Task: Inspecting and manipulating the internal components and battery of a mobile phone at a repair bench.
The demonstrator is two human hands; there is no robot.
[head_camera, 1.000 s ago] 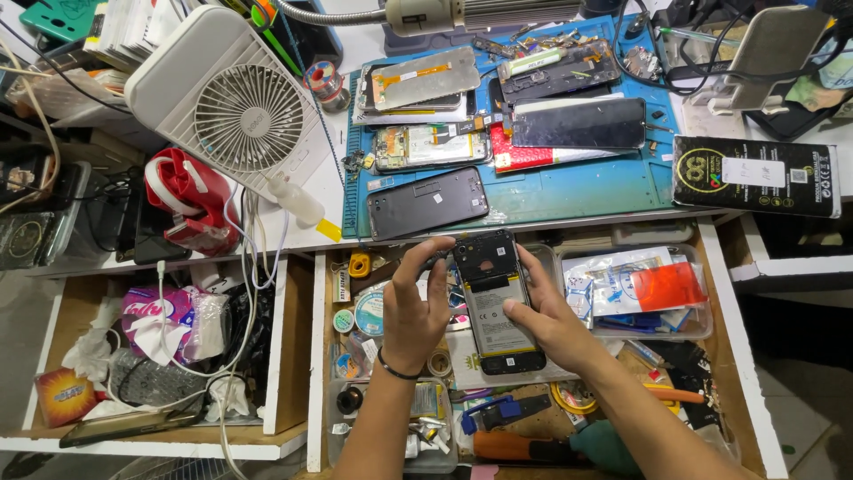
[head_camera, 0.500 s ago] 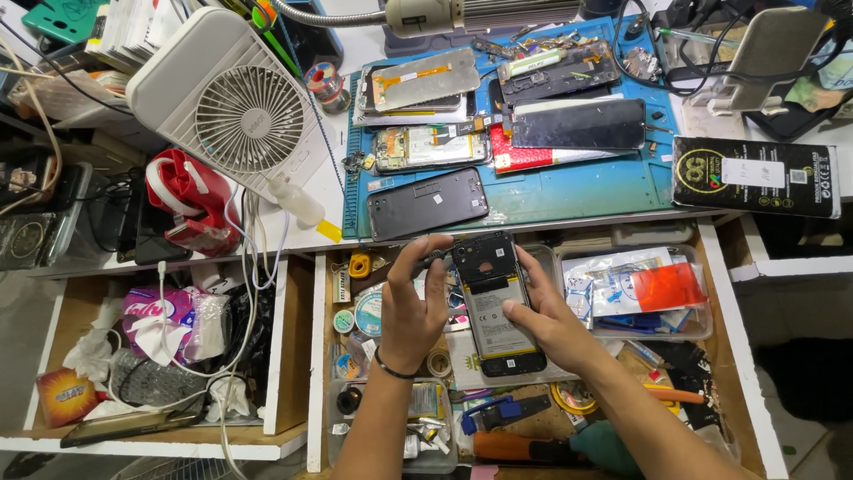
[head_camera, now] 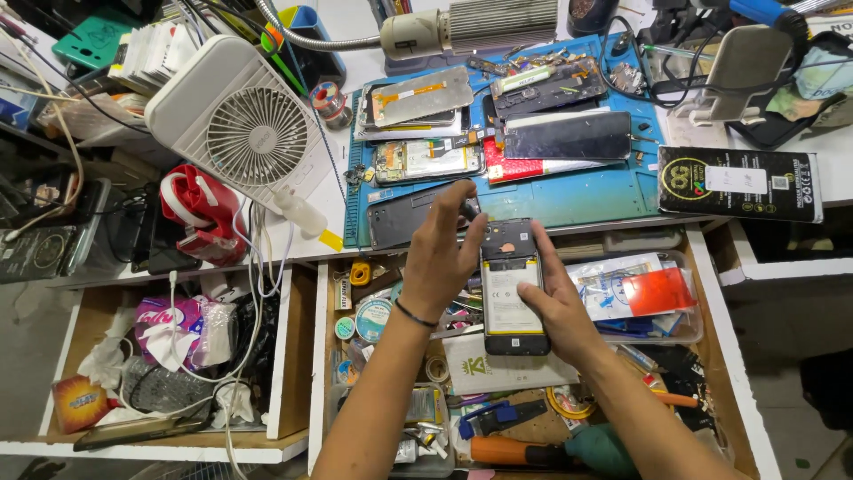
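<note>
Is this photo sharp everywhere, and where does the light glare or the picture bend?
Head view: the opened phone in the right hand is sharp; the left hand shows slight blur at its fingertips. The dark screen panel on the blue mat carries a pale sheen, and the white fan is bright. Table edges bow toward the corners, a wide-lens effect.

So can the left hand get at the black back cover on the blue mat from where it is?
Probably yes: the left hand is free, fingers raised right at the back cover, nothing between them. The right hand holds the opened phone beside it.
</note>
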